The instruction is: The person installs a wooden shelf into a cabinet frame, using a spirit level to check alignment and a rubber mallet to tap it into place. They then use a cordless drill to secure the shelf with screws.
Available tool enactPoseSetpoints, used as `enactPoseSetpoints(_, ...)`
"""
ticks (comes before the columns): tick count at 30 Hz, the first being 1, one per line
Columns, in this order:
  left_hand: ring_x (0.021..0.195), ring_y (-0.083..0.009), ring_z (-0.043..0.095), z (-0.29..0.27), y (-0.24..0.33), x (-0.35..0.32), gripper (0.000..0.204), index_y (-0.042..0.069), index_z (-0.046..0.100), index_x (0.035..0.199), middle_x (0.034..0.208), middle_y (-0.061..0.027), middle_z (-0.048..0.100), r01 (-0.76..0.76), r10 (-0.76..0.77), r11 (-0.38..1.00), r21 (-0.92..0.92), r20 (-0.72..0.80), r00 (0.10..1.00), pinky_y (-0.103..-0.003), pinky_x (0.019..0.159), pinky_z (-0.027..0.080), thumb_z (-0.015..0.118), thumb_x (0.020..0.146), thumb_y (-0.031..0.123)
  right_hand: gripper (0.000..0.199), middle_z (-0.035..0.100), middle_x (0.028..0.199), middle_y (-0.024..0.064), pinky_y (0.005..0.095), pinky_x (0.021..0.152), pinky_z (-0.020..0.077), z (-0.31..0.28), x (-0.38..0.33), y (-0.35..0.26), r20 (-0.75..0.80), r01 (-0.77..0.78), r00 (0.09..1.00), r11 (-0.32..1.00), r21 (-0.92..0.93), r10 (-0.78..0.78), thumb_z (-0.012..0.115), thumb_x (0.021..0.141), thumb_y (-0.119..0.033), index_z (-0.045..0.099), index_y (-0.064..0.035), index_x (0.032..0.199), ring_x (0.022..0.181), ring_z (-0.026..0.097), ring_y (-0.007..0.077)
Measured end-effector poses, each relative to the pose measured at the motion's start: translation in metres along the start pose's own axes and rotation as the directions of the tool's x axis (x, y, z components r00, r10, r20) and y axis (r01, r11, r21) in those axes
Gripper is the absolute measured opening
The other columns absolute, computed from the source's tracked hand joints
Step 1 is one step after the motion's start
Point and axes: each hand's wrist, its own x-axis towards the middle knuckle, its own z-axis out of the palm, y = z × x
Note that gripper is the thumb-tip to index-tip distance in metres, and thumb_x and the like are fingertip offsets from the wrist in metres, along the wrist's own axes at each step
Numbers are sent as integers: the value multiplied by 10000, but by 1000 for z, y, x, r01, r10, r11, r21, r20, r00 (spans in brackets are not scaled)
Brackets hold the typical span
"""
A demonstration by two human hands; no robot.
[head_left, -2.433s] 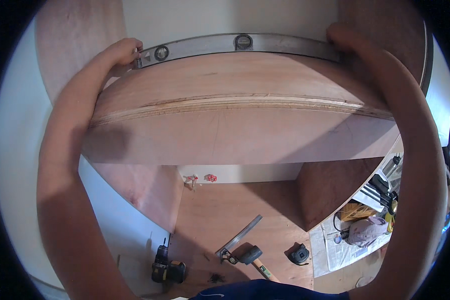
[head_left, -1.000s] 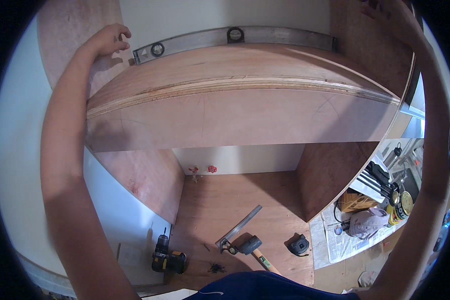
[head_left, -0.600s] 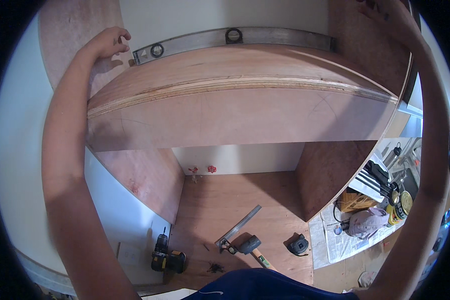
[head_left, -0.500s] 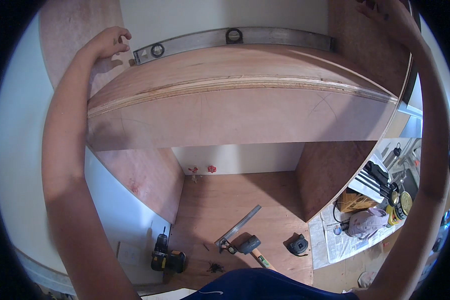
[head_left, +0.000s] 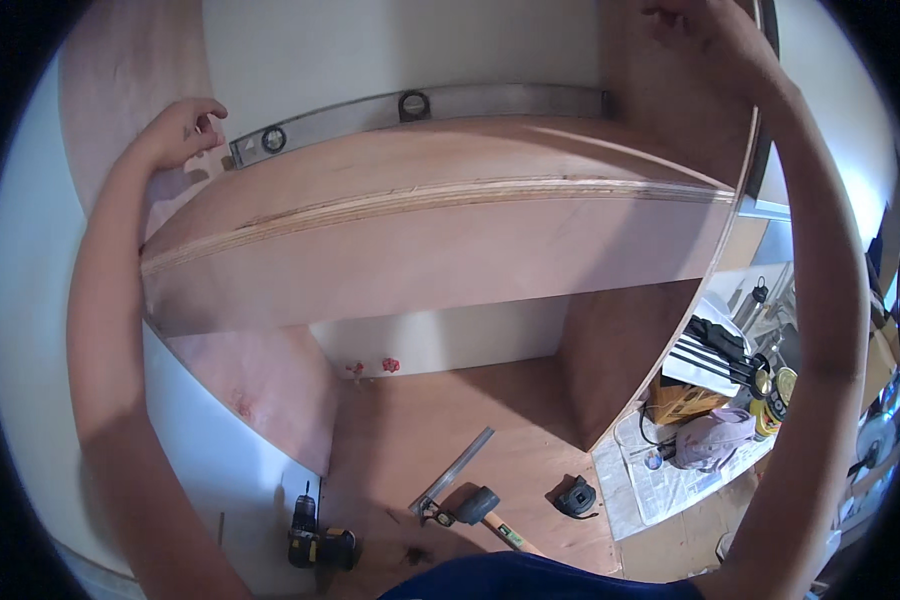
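A long grey spirit level [head_left: 510,101] lies along the back of a plywood shelf [head_left: 420,160], against the pale wall. Just beyond its left end is my left hand [head_left: 180,135], fingers loosely bent and apart, close to the left plywood side panel [head_left: 120,60]. It holds nothing that I can see. My right hand [head_left: 708,35] is raised by the right side panel [head_left: 640,75], above and to the right of the level's other end. Its fingers are loosely curled, shaded and close to the upper picture edge; no object shows in them.
Below, on the plywood base, lie a combination square [head_left: 457,472], a hammer [head_left: 490,515] and a tape measure [head_left: 575,497]. A cordless drill [head_left: 320,537] stands at lower left. Red valve handles [head_left: 390,365] show at the back wall. At right, a knife block [head_left: 685,400] sits among cluttered things.
The whole view has shifted, so the shelf and tools sit lower and further left. Both hands stay near the level's ends, and the level rests in the same place on the shelf.
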Motion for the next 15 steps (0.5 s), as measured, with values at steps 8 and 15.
enactPoseSetpoints(8,1058,-302,687,12,107,-6,504,1,619,1323,1091,-198,717,-233,237,961,151,-12,971,-416,930,540,756,898,234,78,647,730,63,298,584,497,-3,-189,-61,-31,-11,999,782,624,40,762,806,-67,692,-70,840,639,635,138)
enactPoseSetpoints(15,1138,-381,667,51,119,86,586,36,516,1453,1212,-237,695,-369,393,894,253,-52,918,-454,1007,518,700,963,301,332,756,839,136,386,659,564,59,-500,-226,872,-836,490,281,470,-2,775,916,-408,785,-77,947,731,734,254)
